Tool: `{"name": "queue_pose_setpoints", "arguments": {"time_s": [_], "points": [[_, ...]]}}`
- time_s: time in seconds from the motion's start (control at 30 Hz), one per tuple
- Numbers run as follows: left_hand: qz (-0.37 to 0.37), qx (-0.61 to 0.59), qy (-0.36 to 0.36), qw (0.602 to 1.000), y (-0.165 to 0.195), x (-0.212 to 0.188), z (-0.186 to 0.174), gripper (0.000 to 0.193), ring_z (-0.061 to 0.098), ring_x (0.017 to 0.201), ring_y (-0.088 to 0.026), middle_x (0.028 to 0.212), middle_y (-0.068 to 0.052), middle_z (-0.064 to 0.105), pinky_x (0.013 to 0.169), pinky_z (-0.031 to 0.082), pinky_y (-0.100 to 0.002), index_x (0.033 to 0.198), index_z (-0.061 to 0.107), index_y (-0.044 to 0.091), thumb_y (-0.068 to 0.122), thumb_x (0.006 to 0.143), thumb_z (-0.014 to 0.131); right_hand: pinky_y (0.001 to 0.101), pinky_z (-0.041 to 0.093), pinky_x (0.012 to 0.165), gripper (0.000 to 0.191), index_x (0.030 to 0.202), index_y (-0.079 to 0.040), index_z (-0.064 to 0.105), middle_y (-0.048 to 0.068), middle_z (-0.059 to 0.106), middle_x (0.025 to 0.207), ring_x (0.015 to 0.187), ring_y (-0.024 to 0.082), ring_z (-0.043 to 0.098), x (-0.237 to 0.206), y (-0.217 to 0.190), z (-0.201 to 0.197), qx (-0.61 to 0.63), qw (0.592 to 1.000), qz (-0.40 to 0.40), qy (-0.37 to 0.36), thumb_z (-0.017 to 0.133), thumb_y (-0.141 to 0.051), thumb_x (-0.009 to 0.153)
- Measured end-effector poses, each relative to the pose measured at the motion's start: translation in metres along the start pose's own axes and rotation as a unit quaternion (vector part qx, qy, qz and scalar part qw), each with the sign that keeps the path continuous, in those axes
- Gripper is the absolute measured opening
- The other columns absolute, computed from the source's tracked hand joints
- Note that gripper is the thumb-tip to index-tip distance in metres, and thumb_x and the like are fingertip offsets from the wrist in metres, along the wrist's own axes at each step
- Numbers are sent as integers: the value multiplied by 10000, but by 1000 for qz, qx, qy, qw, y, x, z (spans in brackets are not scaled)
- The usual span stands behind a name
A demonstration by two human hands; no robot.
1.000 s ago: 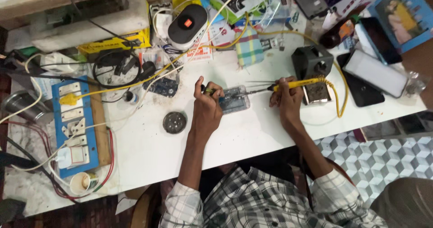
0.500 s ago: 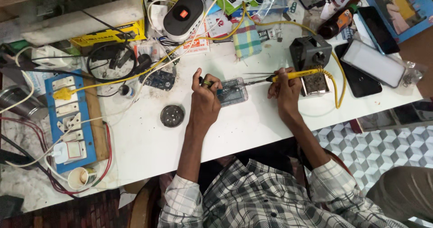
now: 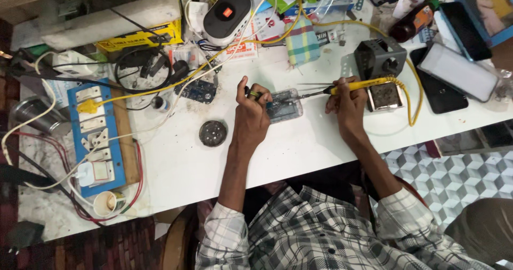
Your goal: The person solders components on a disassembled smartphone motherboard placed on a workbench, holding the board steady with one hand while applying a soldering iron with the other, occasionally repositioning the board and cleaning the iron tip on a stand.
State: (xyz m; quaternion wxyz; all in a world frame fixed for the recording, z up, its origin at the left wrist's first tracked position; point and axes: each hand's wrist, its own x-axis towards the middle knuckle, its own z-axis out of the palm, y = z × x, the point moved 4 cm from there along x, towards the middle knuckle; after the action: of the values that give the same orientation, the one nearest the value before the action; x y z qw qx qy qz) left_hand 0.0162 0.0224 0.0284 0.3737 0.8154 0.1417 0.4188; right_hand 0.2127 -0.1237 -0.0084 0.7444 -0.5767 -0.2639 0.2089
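The right hand [image 3: 348, 103] has its grip clenched around the yellow handle of a soldering iron [image 3: 352, 86], whose thin metal tip points left and reaches the edge of a small clear-cased device [image 3: 284, 105] lying on the white table [image 3: 299, 152]. The left hand [image 3: 251, 117] is curled beside that device, its fingers pinching a small dark tool [image 3: 253, 94] with a yellow-green band at the device's left end; whether the palm also presses the case down cannot be told. The iron's yellow cord [image 3: 410, 96] loops right past a grey iron stand [image 3: 379, 61] and its square sponge tray [image 3: 385, 95]. Just left of the left wrist sits a round dark tin [image 3: 213, 133]. Farther left lie a bare blue circuit board [image 3: 196, 91] and a blue switchboard [image 3: 97, 136] with white sockets. A black oval speaker [image 3: 227, 9] stands at the back, and 2 phones [image 3: 451, 69] rest at the far right.
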Motion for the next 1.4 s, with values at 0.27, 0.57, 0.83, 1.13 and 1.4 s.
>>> {"name": "queue_pose_setpoints", "arguments": {"time_s": [0.27,0.57,0.83,1.13,1.4], "points": [[-2,-8,-8,1000,-1,1,-1,563,643,840,-268,954,-133,601,914,538,-366,1461,40,-15,-103,1050,416,229,389,439,282,990,-35,536,16,514,585,459,88,498,1,1,1,-14,1000,3,6,506,-274,1136],[-37,29,-41,998,-11,-2,2,207,665,884,-253,909,-115,595,1212,290,-431,1200,233,-9,-55,1075,392,222,365,421,246,977,-49,530,1,533,615,456,82,511,1,3,5,-4,1000,22,19,532,-262,1099],[15,10,-8,1000,-11,-5,2,494,604,827,-245,932,-122,581,1043,469,-386,1385,72,0,-114,1054,420,224,375,436,272,1002,-48,542,7,516,624,473,85,520,-4,4,3,0,1000,21,10,503,-291,1119],[9,5,-7,1000,-5,-2,1,509,618,813,-254,922,-130,589,1030,479,-398,1398,67,-7,-117,1049,420,241,418,431,286,990,-32,531,21,511,613,459,105,515,0,8,-4,31,999,16,28,495,-277,1134],[5,4,-10,1000,-7,-3,1,506,627,830,-257,925,-136,590,1030,485,-393,1400,56,-22,-109,1056,416,266,479,467,253,1003,-36,525,6,468,615,473,90,481,-3,8,-6,77,996,-3,38,502,-252,1132]]}}
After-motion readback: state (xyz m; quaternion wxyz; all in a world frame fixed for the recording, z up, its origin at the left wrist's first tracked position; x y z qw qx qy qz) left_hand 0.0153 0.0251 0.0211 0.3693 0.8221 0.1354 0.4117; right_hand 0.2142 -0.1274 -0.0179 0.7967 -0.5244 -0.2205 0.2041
